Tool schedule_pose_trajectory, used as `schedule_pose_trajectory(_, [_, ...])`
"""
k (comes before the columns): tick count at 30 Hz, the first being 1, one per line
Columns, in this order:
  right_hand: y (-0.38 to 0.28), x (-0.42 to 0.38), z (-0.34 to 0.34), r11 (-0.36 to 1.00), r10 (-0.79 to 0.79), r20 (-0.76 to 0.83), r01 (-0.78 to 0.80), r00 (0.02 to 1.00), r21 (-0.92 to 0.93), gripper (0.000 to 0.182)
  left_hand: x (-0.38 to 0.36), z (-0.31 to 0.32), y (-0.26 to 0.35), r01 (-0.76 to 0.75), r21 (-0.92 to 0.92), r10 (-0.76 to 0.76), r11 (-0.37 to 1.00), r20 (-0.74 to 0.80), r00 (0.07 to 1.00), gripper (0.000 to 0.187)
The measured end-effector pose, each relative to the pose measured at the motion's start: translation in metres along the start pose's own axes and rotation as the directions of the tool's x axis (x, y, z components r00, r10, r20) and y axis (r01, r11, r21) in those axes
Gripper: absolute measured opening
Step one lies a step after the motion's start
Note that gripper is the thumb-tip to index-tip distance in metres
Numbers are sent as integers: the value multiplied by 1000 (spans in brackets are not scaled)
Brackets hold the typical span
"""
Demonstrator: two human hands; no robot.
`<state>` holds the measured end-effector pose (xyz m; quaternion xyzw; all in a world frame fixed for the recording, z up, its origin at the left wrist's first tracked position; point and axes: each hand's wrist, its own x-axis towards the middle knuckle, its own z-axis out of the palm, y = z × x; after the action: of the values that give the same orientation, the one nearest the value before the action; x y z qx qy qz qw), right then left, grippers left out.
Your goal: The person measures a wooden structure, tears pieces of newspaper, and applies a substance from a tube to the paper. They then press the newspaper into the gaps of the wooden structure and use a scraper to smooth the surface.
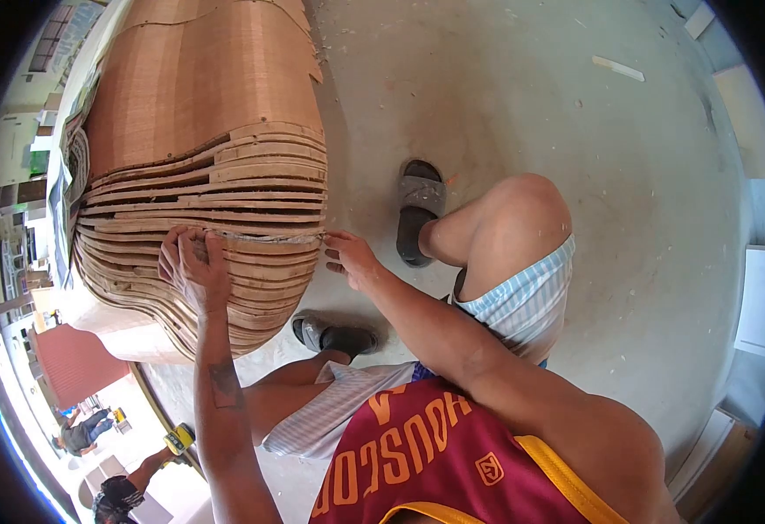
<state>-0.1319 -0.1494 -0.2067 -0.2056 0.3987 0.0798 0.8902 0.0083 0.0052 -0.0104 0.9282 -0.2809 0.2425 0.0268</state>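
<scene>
Our curled left hand and pinching right hand held a thin, pale, ragged strip to the brown slatted wooden form's right edge. We judged gentle tension best.

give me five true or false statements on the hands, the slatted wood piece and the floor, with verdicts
1. A pale strip runs across the slats between the two hands. True.
2. The right hand is gripping a hammer. False: no hammer shows there; its fingertips are at one end of the pale strip.
3. Dark gaps show between many of the slats. True.
4. The person is barefoot. False: they wear sandals over dark socks.
5. The left hand rests on the floor. False: it is at the slats, by the strip's other end.
</scene>
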Motion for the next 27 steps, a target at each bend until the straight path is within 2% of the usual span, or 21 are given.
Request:
schedule_pose_trajectory(8, [2, 15, -2, 999, 50, -8, -50, 999, 2, 27, 2, -2, 3, -27, 17, 28, 999, -22, 999, 25])
schedule_pose_trajectory(11, [-4, 17, -4, 981, 180, -2, -179, 984, 73, 27, 1, -2, 5, -14, -1, 14, 1000, -21, 1000, 22])
schedule_pose_trajectory(14, [-11, 13, -1, 970, 212, 5, -211, 977, 118, 21, 1, -1, 2, -10, -8, 10, 1000, -18, 1000, 22])
schedule_pose_trajectory(20, [-13, 10, -1, 989, 150, 41, -150, 988, -6, 16, 1, 1, 4, -10, 2, 10, 1000, -18, 1000, 21])
schedule_pose_trajectory(23, [-10, 5, 2, 991, 132, 28, -132, 991, -5, 16, 0, -3, 4, -12, 17, 13, 1000, -8, 1000, 21])
schedule_pose_trajectory(27, [-3, 2, 3, 998, 44, 20, -43, 999, -43, 23, 2, -1, 3, -13, 23, 14, 1000, -30, 999, 21])
